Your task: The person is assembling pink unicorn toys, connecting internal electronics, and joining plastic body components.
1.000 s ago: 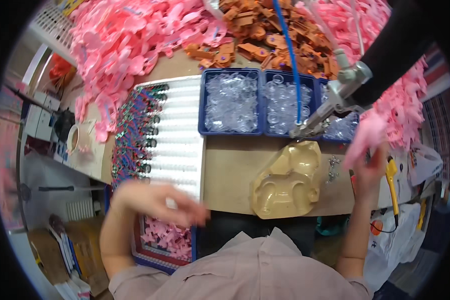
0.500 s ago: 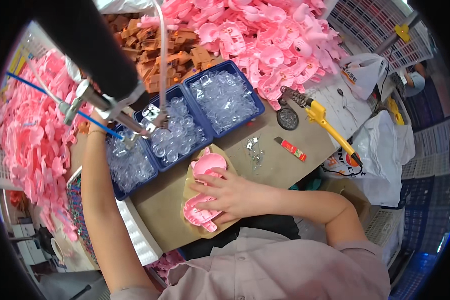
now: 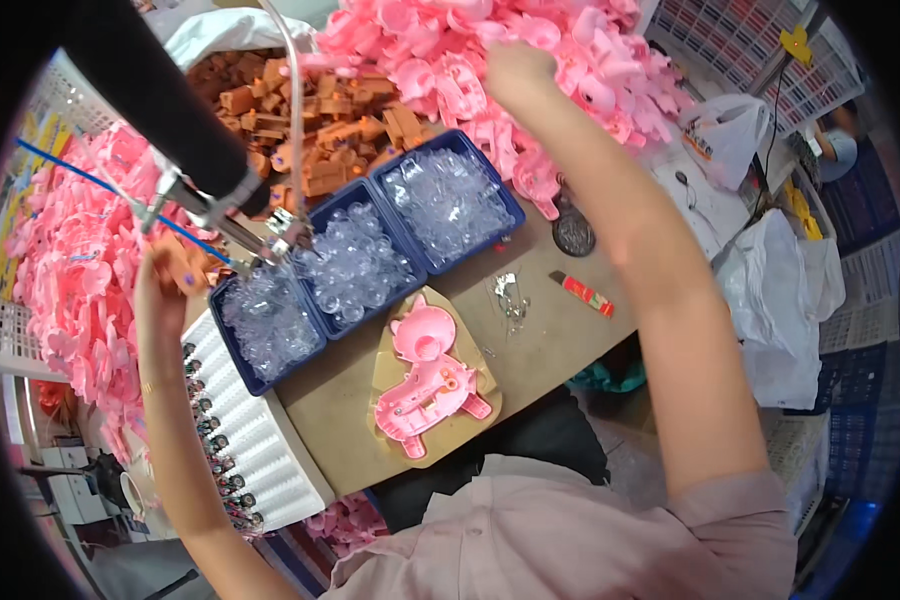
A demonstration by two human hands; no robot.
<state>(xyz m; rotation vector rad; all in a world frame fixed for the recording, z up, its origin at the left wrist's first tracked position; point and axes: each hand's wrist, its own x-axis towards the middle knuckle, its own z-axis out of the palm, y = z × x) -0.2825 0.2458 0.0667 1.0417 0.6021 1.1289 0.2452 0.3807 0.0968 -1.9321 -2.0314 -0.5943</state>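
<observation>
My left hand [image 3: 162, 290] is at the left, its fingers closed round an orange-brown plastic block [image 3: 184, 268]. At the far side of the table my right hand [image 3: 521, 76] reaches into a heap of pink plastic parts [image 3: 590, 130]. Its fingertips are hidden, so what they touch does not show. A pink animal-shaped shell half [image 3: 422, 388], open side up, lies in a tan holder [image 3: 487, 393] before me. Round its head and in its body are hollows and small posts.
Three joined blue bins [image 3: 435, 268] hold clear plastic pieces. Left of them lies a white ribbed tray [image 3: 280, 450] with wired components along its edge. A black-armed machine [image 3: 160, 100] overhangs the bins. Orange-brown blocks [image 3: 320, 130] are heaped behind. A red craft knife [image 3: 587, 295] lies at right.
My right hand has left the pink shell and moved far up to the pink heap. My left hand has come out from behind the machine, nearer and leftward, with the orange-brown block.
</observation>
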